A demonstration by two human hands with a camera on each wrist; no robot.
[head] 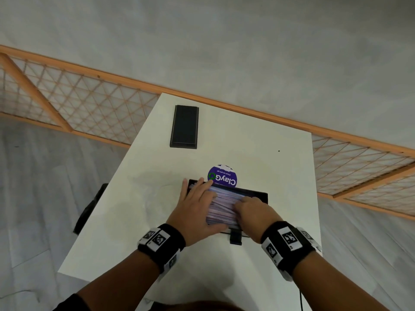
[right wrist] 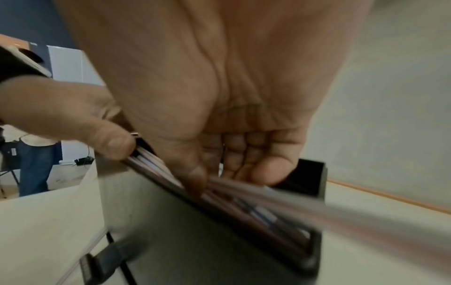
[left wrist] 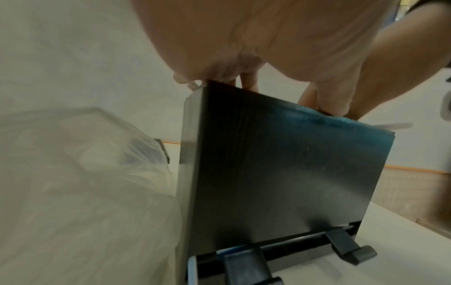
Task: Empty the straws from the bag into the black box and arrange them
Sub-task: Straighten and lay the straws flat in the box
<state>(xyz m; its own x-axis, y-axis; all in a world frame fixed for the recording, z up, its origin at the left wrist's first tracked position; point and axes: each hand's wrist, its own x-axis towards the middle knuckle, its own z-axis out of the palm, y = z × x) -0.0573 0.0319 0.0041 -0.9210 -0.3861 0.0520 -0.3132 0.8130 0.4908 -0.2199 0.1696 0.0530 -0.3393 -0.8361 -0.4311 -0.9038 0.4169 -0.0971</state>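
The black box stands near the table's middle, its wall filling the left wrist view. Pale paper-wrapped straws lie packed lengthwise inside it. My left hand lies flat over the straws' left end, fingers spread and reaching the box's far rim, thumb along the near side. My right hand covers the right end. In the right wrist view its curled fingers and thumb pinch a bunch of straws, which blur toward the right. The clear, crumpled bag lies on the table left of the box.
A black lid lies at the far left of the white table. A round purple sticker sits just behind the box. Black feet jut from the box's base. A dark object hangs off the table's left edge.
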